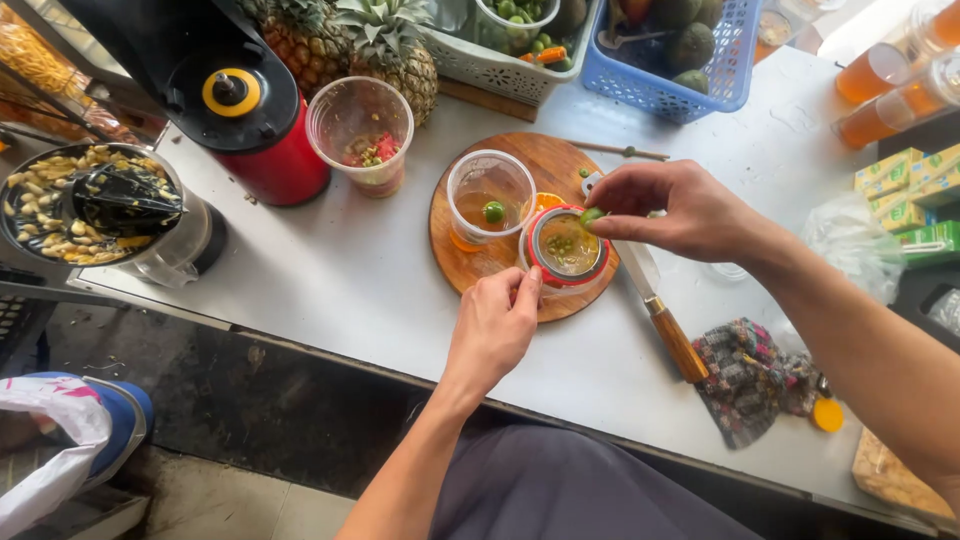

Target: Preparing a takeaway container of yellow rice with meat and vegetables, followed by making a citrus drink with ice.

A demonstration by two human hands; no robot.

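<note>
Left hand [492, 325]: fingers closed on near rim of red-rimmed strainer [567, 247]
Right hand [668, 210]: fingertips pinched on small green citrus half [591, 215] above strainer
Strainer: on round wooden board [505, 255], beside clear cup [488, 200]
Knife [660, 310]: right of board

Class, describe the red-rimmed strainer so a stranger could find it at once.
Find the round wooden board on the grey table. On its right edge sits the small red-rimmed strainer, between both hands. Unlike the clear plastic cup beside it, it has a red rim.
</note>
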